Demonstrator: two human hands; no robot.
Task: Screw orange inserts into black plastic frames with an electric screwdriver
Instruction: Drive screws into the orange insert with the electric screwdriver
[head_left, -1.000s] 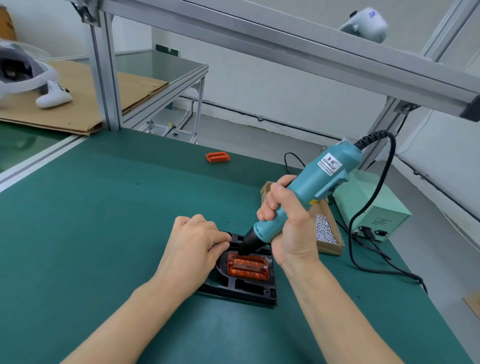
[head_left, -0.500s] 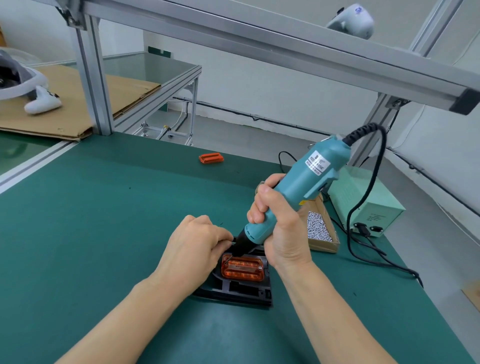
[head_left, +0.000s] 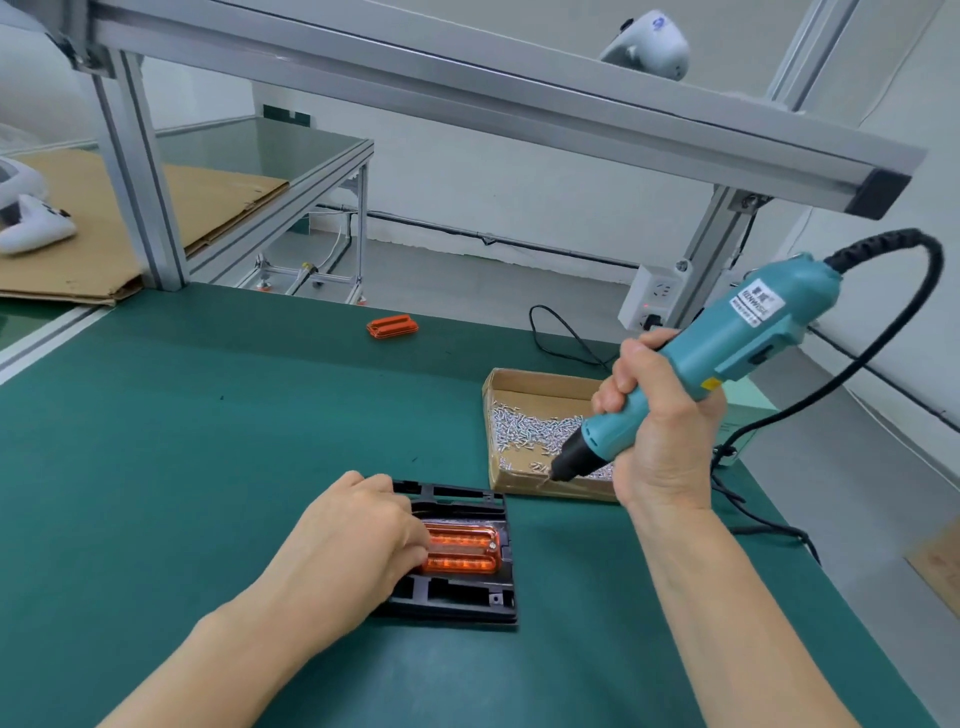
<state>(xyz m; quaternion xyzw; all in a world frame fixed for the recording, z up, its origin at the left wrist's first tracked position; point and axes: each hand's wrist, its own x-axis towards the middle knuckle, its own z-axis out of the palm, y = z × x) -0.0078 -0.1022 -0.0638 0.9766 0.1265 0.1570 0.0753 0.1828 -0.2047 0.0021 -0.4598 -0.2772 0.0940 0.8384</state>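
We see the left hand (head_left: 348, 545) resting on the black frame (head_left: 457, 592), which lies flat on the green mat (head_left: 208, 441) near the front edge; its fingers are curled and press down on the left end of the orange insert (head_left: 462, 553), which sits in the frame's middle opening; a small silver screw head shows near the insert's upper right corner. The right hand (head_left: 660, 436) is wrapped round the body of the teal screwdriver (head_left: 717, 353), fingers closed tightly on the grip; the tool is tilted, its black nose (head_left: 569, 462) pointing down and to the left, held above the cardboard box (head_left: 535, 384); we cannot tell whether the tip touches anything in the box. The box stands just beside the frame, to its right and a little behind it, and holds a heap of small silver screws (head_left: 530, 431). A black cord (head_left: 893, 322) loops from the back of the screwdriver down to the mat on the right. A second orange insert (head_left: 392, 328) lies alone near the far edge of the mat, well apart from the frame. At the left, on another bench, we see sheets of cardboard (head_left: 104, 234) with a white controller (head_left: 34, 231) on them; a grey metal rail (head_left: 467, 93) crosses overhead, with a white power strip (head_left: 652, 296) fixed low on its right-hand post.
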